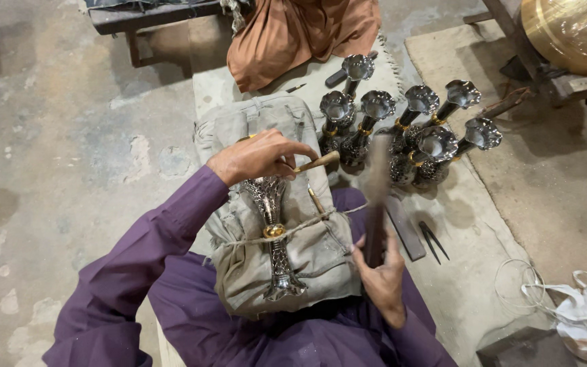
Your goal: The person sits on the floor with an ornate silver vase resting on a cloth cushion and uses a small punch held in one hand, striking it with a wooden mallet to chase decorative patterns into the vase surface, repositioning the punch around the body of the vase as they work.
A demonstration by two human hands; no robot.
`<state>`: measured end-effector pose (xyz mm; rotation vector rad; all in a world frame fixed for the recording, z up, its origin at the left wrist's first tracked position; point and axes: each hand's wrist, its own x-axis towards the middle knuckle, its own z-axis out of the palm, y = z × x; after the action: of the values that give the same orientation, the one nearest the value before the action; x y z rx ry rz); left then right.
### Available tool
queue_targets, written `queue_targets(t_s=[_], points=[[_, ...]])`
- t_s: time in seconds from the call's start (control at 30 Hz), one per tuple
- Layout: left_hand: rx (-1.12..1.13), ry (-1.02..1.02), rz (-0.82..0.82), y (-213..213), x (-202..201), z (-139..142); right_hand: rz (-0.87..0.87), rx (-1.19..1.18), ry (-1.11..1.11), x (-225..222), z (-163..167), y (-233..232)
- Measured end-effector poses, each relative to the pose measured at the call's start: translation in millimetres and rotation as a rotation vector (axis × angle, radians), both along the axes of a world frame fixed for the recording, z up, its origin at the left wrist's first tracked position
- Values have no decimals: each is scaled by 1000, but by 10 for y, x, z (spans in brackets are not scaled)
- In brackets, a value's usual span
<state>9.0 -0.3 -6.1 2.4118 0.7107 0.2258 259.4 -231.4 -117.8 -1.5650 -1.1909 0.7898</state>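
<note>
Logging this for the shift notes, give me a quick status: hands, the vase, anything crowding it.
Left hand grips chisel; right hand grips hammer. Engraved vase tied flat on padded cushion. Finished vases stand apart.

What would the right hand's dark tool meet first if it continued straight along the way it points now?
Probably the group of metal vases standing past the cushion: the right hand aims its blurred dark tool up-frame towards them. Depth is unclear, so it may pass above them.

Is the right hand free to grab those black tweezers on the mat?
Probably not yet: the right hand is shut on a dark hammer handle. The tweezers lie close beside it, nothing between.
</note>
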Motion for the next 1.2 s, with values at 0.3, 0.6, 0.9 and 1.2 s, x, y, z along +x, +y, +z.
queue_targets(t_s=[0.3,0.6,0.9,1.2], points=[[24,15,-69,-19,19,21,78,161,118,33,-134,-38],[257,81,-148,-37,106,-15,195,-99,-221,24,-200,-135],[-19,-672,546,-480,-298,-244,190,344,277,43,149,-65],[71,-719,881,-785,-96,-555,554,-68,38,66,20,440]])
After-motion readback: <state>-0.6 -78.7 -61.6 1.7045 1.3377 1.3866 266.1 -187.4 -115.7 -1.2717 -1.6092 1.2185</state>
